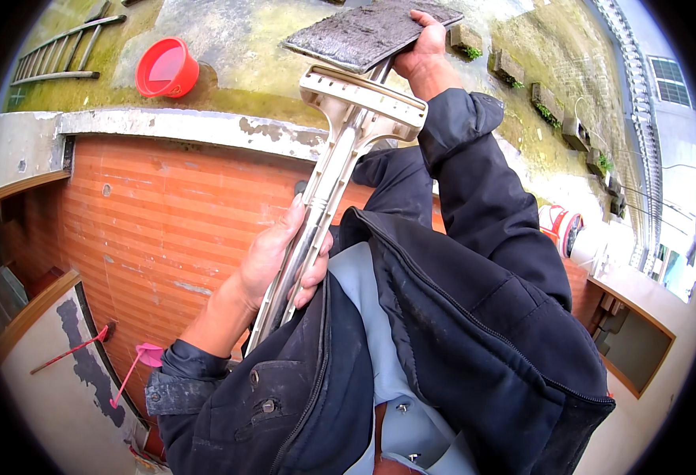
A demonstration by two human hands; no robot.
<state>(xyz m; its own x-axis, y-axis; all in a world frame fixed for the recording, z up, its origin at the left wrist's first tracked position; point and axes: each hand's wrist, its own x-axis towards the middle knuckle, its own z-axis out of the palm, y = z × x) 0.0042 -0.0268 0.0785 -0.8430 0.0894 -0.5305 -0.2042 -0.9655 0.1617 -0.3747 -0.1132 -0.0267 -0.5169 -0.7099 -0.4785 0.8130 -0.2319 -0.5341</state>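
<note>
A flat squeeze mop slants up from my lap, with a white plastic and metal handle, a wide white wringer bracket and a dark grey, dirty-looking flat pad at its top end. Lower down, my left hand is closed around the handle, thumb along one side and fingers round the other. My right hand reaches out to the pad and grips its near right edge, just beyond the bracket. Some of the right fingers are hidden behind the pad.
Beyond a peeling white ledge, a red bucket of liquid stands on mossy ground near a ladder. Blocks with plants line the right. Orange tile floor lies at left, with a pink dustpan and red-handled tool.
</note>
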